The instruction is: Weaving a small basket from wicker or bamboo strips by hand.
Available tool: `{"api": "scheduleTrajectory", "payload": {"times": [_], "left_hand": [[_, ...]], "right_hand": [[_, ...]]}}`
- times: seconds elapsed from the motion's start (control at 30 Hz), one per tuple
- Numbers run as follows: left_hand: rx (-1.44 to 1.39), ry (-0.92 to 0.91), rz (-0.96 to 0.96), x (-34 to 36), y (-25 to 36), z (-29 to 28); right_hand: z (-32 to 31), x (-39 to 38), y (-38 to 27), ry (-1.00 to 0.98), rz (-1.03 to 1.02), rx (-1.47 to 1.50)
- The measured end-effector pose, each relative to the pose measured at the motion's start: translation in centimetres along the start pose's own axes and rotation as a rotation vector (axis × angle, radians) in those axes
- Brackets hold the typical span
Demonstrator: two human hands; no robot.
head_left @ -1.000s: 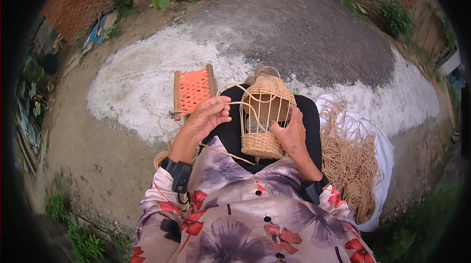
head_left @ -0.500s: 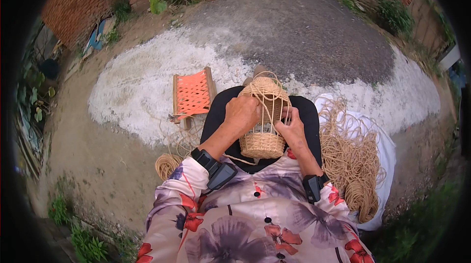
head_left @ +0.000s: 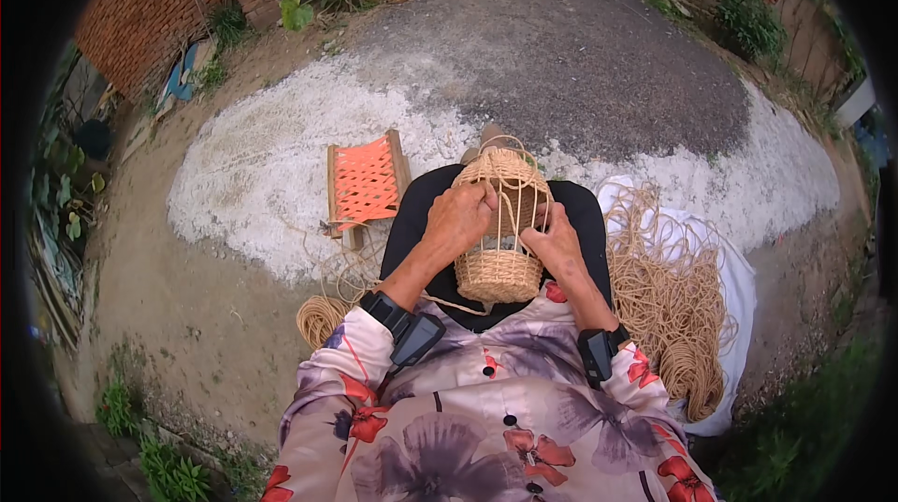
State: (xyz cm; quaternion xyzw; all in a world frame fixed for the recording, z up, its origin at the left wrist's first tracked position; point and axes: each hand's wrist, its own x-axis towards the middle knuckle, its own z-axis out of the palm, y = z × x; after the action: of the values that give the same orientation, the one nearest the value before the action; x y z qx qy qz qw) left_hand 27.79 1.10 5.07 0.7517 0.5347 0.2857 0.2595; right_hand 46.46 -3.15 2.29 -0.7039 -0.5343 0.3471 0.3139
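A small woven basket (head_left: 499, 276) of tan cord lies across my lap, its tightly woven bottom end nearest me. Its far end is woven too, and bare upright strands span an opening between the two. At the opening's left side my left hand (head_left: 458, 219) is closed, its fingertips pinching a tan cord (head_left: 506, 201); the exact grip is partly hidden. My right hand (head_left: 554, 242) grips the strands along the right side, thumb toward the opening and fingers partly hidden behind them. A loose cord end trails from the basket's lower left.
Left of my knees stands a low wooden stool (head_left: 365, 181) with an orange woven seat. Beside my left arm lies a cord coil (head_left: 320, 320) on the ground. A big tangled heap of cord (head_left: 669, 296) rests on a white sheet (head_left: 742, 315) at my right.
My left hand has turned slightly, its fingertips rising at the opening's edge. The loose cord across the opening has shifted and hangs differently. My right hand stays at the right-side strands.
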Motion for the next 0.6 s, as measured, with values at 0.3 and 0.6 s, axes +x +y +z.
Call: {"api": "scheduleTrajectory", "payload": {"times": [0.3, 0.6], "left_hand": [[-0.865, -0.182, -0.264, -2.7, -1.8, -3.4], [-1.387, -0.33, -0.468, -6.5, -5.6, -7.2]], "right_hand": [[-0.3, 0.3, 0.5, -0.082, 0.07, 0.157], [0.2, 0.4, 1.1, -0.111, 0.108, 0.275]]}}
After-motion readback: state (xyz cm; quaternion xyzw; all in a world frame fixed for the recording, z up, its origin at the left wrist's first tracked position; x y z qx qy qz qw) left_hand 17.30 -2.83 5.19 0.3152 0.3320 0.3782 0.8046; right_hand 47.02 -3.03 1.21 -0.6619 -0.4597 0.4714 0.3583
